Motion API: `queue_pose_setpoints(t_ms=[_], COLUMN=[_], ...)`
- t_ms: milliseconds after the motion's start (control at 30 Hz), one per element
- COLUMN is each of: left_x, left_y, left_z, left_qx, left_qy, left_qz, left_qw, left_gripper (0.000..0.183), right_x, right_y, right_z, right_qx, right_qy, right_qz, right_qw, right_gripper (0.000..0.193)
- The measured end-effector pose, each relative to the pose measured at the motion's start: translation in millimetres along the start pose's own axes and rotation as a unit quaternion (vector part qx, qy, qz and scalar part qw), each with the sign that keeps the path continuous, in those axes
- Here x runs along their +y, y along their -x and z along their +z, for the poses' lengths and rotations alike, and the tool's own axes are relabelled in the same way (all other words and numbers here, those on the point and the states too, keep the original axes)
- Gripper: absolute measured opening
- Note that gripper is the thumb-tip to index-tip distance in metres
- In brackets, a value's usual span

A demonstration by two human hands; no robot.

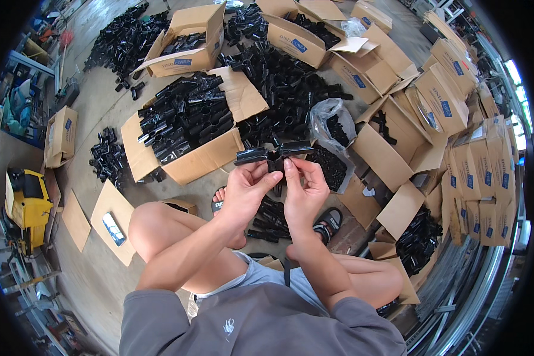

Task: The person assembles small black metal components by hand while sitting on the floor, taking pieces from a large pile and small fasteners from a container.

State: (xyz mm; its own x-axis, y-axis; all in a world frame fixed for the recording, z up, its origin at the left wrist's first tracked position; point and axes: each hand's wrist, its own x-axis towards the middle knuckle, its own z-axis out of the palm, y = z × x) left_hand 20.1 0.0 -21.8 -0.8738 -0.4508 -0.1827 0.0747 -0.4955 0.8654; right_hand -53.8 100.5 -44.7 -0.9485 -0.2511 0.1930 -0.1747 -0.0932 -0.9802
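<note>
Both my hands hold up a black pipe connector [293, 149] with arms reaching left and right from its middle. My left hand [247, 188] pinches it left of centre, thumb by the middle. My right hand [305, 188] grips it on the other side with thumb and fingers. Just beyond, an open cardboard box [203, 155] is heaped with black tubular connectors [187, 113]. More black pieces [271, 218] lie on the floor between my feet.
Loose connectors [279, 89] pile up behind the box. A clear plastic bag [332, 113] with small black parts stands right of my hands. Stacked cartons [477, 172] line the right side. A phone [113, 229] lies on cardboard at left, near a yellow machine [26, 207].
</note>
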Motion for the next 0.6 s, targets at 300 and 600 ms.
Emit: queue_pose_setpoints(t_ms=[300,600], left_x=[-9.7,-0.9], left_y=[-3.5,-5.8], left_z=[-3.6,4.5], left_qx=[0.048,0.098], left_qy=[-0.05,-0.545], left_qz=[0.04,-0.017], left_qw=[0.997,0.833], left_gripper=[0.025,0.019], right_x=[9.0,36.3], right_y=[2.8,6.2], right_z=[-3.8,-9.2], right_qx=[-0.039,-0.076], right_qy=[-0.148,-0.188], right_qz=[0.206,0.313], right_qw=[0.966,0.928], right_gripper=[0.019,0.028])
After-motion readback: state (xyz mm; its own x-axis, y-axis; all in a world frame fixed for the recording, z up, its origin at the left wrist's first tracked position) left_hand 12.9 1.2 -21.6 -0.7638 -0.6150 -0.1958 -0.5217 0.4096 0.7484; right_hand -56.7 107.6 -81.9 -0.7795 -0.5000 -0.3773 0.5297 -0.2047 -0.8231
